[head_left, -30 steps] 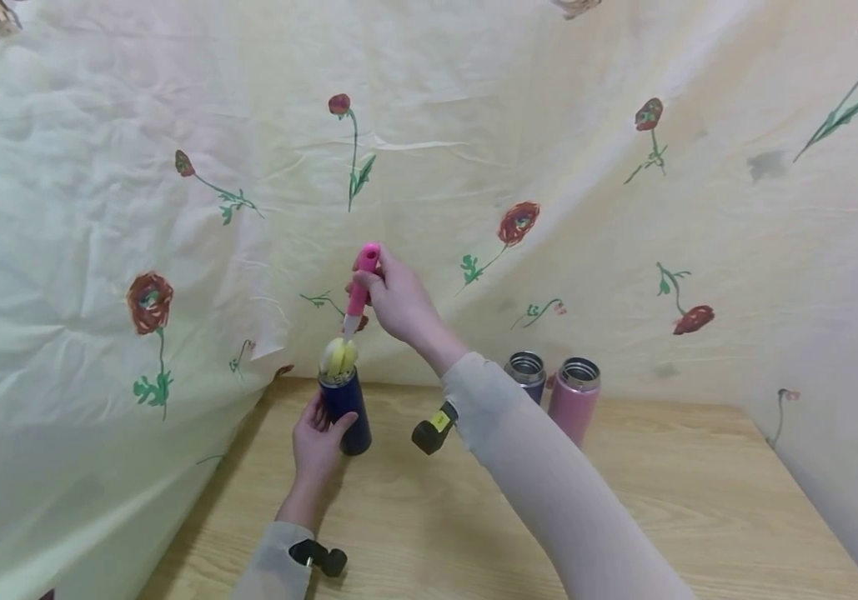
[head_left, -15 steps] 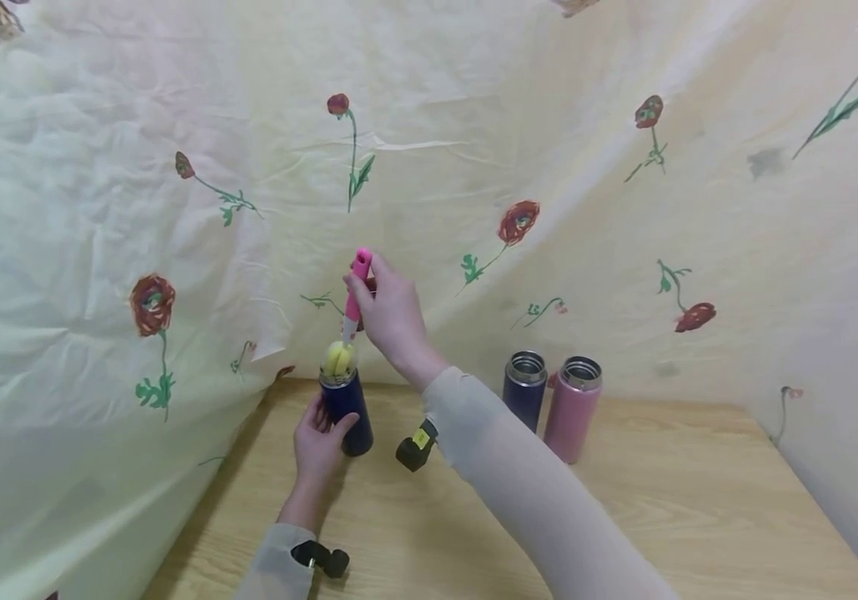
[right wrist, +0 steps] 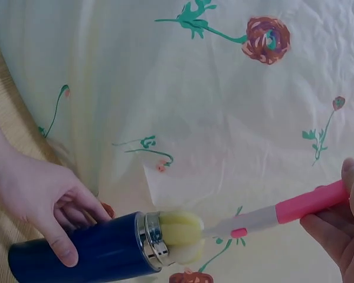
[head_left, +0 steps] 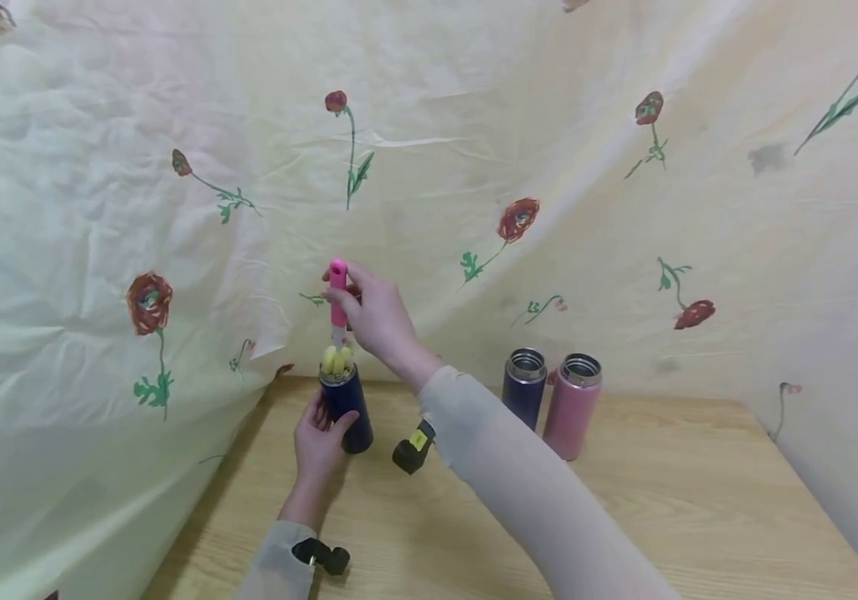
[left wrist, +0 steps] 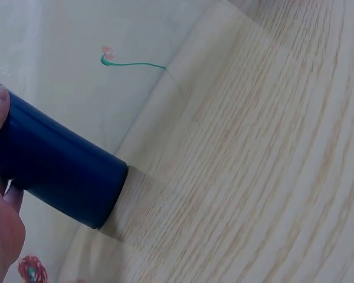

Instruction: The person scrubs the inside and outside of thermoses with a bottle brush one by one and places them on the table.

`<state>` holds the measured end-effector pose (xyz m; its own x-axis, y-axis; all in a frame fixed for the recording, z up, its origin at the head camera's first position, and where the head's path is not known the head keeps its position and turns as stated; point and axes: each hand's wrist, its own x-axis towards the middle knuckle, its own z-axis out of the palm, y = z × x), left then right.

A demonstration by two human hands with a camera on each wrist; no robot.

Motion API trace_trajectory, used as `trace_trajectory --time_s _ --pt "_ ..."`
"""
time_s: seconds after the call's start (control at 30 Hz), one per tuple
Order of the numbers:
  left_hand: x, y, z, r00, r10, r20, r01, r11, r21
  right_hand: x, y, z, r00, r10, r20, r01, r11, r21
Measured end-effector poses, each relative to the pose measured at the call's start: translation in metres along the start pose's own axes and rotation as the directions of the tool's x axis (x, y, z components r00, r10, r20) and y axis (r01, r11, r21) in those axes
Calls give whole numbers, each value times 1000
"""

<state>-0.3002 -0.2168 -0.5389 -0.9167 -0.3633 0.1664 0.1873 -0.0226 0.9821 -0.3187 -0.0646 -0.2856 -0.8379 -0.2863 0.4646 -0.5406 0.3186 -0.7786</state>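
A dark blue thermos bottle (head_left: 349, 421) stands upright on the wooden table at the left, its lid off. My left hand (head_left: 318, 443) grips its body; the left wrist view shows fingers on the lower part of the blue bottle (left wrist: 65, 159). My right hand (head_left: 376, 315) holds the pink handle of a bottle brush (head_left: 338, 296) above the bottle. In the right wrist view the yellow and white sponge head (right wrist: 183, 233) sits at the steel mouth (right wrist: 152, 239), partly inside it, and the brush's grey-white shaft lines up with the bottle.
Another blue thermos bottle (head_left: 524, 392) and a pink thermos bottle (head_left: 574, 408) stand side by side, both lidless, right of the right forearm. A flowered cloth (head_left: 429, 167) hangs behind and beside the wooden table (head_left: 429, 517).
My right hand has moved left and down with the brush, which is now more upright. The sponge head has sunk lower into the bottle's mouth. My left hand stays in place.
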Motion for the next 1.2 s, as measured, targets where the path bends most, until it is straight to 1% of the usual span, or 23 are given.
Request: trace_trajectory --time_s 0.07,0.17,0.3,0.43,0.6,0.67,0.77,0.9,1.0,1.1,1.2 --pt "-1 -1 -1 1000 -11 -6 11 1000 -6 0 1 1 1000 -2 28 2 1000 5" --pt "-2 -3 -2 1000 -6 -9 6 1000 -2 -2 2 3 998 -1 62 1 1000 6" --pt "-2 -5 -2 1000 7 -11 -7 1000 0 -3 6 6 997 -15 79 16 1000 -10" --pt "0 -5 -2 1000 4 -6 -4 1000 4 -3 9 7 994 -34 103 38 998 -45" --pt "0 -5 -3 1000 12 -6 -12 999 41 -3 11 7 991 -41 124 48 997 -58" --pt "0 -5 -3 1000 6 -6 -5 999 38 -3 12 7 991 -44 127 50 997 -52" --pt "0 -5 -4 1000 -10 -6 10 1000 12 -2 13 9 991 -41 129 47 998 -44" --pt "-1 -6 -5 1000 -23 -5 23 1000 -10 -2 15 12 991 -21 134 28 998 -53" --pt "0 -4 -6 1000 -11 -4 11 1000 7 -3 15 16 988 17 153 -9 999 -54" --pt "2 -3 -7 1000 15 5 -16 999 34 -5 19 18 977 77 197 -68 996 -56" --pt "4 -3 -5 999 33 16 -34 998 52 -8 28 23 965 122 230 -108 991 -76"
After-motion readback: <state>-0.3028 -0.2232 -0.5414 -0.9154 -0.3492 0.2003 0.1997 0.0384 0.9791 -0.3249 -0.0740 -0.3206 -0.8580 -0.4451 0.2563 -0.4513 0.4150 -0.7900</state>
